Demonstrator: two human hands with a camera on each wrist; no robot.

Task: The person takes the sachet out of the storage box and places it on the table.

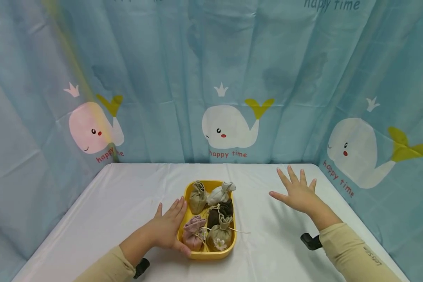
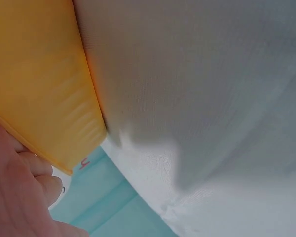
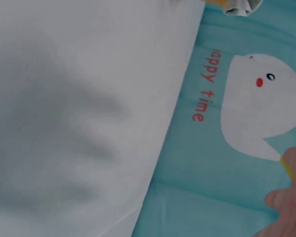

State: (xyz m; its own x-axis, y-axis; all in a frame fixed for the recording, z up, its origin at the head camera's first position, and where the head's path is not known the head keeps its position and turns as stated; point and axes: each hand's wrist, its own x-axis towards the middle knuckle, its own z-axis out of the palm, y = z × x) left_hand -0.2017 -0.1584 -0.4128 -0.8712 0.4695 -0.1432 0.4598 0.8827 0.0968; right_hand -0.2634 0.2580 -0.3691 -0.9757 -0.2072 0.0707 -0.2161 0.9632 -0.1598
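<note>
A yellow rectangular tray stands on the white table, with several small drawstring pouches inside. At its back lie a brown-beige pouch and a pale grey pouch. A dark brown pouch is partly covered in the middle. In front are a pink pouch and an olive pouch with a white flower. My left hand rests with straight fingers along the tray's left rim. Well to the right, my right hand hovers above the table, fingers spread, holding nothing.
A white cloth covers the table. Blue curtains printed with whales enclose its back and sides. A thin cord from a pouch hangs over the tray's right rim. Black wrist mounts sit under both forearms.
</note>
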